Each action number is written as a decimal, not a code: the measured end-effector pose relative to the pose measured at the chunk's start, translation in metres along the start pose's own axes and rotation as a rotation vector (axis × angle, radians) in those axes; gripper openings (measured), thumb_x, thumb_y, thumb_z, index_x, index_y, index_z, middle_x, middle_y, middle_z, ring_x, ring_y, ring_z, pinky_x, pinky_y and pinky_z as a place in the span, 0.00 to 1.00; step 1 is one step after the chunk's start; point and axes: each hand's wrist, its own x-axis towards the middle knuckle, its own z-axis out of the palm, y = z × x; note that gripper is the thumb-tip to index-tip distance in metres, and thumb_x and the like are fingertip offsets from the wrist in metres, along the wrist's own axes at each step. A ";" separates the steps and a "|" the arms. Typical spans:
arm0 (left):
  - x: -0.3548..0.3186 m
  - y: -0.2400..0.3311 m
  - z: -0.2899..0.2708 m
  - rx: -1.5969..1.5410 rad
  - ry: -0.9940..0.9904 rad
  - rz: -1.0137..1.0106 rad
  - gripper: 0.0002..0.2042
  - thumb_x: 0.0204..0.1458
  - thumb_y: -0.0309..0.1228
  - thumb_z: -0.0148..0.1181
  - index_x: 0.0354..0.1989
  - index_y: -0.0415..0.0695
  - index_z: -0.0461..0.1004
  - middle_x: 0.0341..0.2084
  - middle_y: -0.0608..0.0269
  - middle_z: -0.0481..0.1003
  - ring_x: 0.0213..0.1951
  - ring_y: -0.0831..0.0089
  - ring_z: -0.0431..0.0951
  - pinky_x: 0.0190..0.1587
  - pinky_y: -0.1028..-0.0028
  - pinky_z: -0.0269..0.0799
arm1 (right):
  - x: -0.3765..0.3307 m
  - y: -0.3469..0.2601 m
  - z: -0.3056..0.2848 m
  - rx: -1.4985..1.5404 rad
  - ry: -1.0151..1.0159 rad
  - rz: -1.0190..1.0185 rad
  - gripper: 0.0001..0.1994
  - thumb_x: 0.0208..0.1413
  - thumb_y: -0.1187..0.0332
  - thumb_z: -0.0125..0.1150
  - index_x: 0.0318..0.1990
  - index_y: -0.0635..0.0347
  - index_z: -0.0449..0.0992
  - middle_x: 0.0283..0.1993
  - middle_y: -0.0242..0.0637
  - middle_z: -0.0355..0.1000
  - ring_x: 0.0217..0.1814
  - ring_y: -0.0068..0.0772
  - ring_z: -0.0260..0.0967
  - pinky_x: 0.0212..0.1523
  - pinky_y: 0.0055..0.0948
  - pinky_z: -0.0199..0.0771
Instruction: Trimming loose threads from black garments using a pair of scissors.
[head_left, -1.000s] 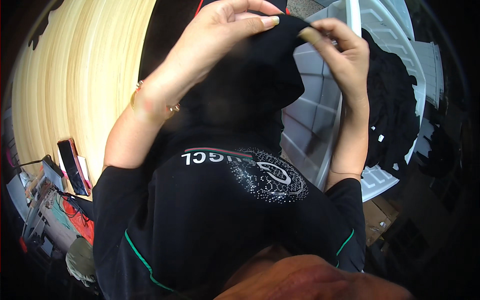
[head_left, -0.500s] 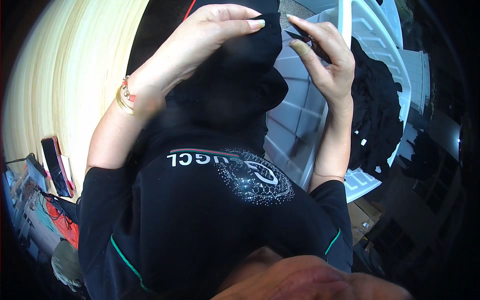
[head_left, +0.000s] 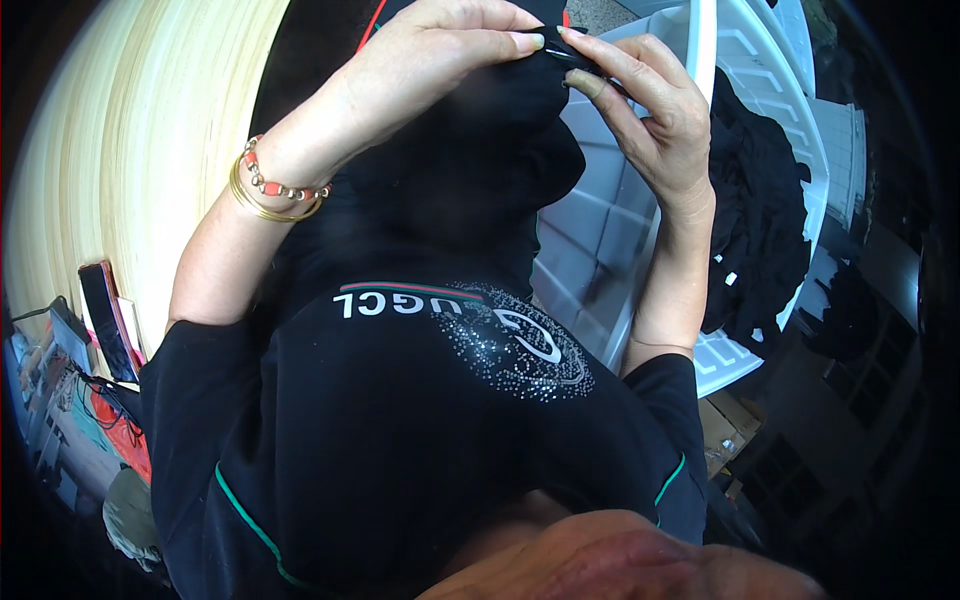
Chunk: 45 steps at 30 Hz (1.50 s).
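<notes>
My left hand (head_left: pixel 450 45) pinches the edge of a piece of black fabric (head_left: pixel 500 115) between thumb and fingertips, with a beaded bracelet and gold bangles at its wrist. The fabric hangs toward my lap, and against my dark clothes its lower outline is hard to make out. Close by on the right, my right hand (head_left: pixel 650 110) is closed around small dark thread snips (head_left: pixel 573 57). Their blades lie at the fabric's edge, right by my left fingertips. Most of the snips' body is hidden in my palm.
Beside my right arm stands a white plastic basket (head_left: pixel 818 150) holding a heap of black cloth (head_left: pixel 755 210). A pale wooden table (head_left: pixel 130 150) curves along the left. On it lies a phone (head_left: pixel 108 315), near cables and a red bag (head_left: pixel 125 430). A cardboard box (head_left: pixel 725 430) is at the lower right.
My right hand has moved left, bringing the snips from just beside the fabric up to its edge. My left hand has shifted slightly right, still pinching the fabric.
</notes>
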 end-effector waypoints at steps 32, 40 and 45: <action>0.007 -0.014 -0.005 -0.055 0.018 -0.122 0.15 0.57 0.34 0.61 0.48 0.38 0.78 0.42 0.67 0.79 0.48 0.80 0.75 0.57 0.79 0.61 | 0.004 0.002 -0.003 0.131 -0.029 0.127 0.17 0.54 0.72 0.67 0.52 0.57 0.79 0.37 0.29 0.72 0.34 0.17 0.66 0.35 0.15 0.65; 0.004 -0.013 -0.002 -0.054 0.053 -0.097 0.13 0.58 0.32 0.59 0.48 0.38 0.77 0.41 0.68 0.78 0.47 0.82 0.75 0.55 0.81 0.63 | 0.003 -0.001 0.003 0.112 -0.112 0.092 0.19 0.53 0.74 0.67 0.54 0.55 0.79 0.33 0.31 0.70 0.32 0.21 0.67 0.31 0.20 0.67; 0.006 -0.013 -0.004 -0.058 -0.017 -0.103 0.13 0.59 0.31 0.59 0.49 0.39 0.77 0.41 0.68 0.78 0.46 0.82 0.75 0.54 0.81 0.65 | -0.001 0.006 0.006 0.203 -0.107 0.108 0.19 0.54 0.74 0.65 0.55 0.56 0.78 0.33 0.32 0.70 0.30 0.20 0.68 0.30 0.20 0.67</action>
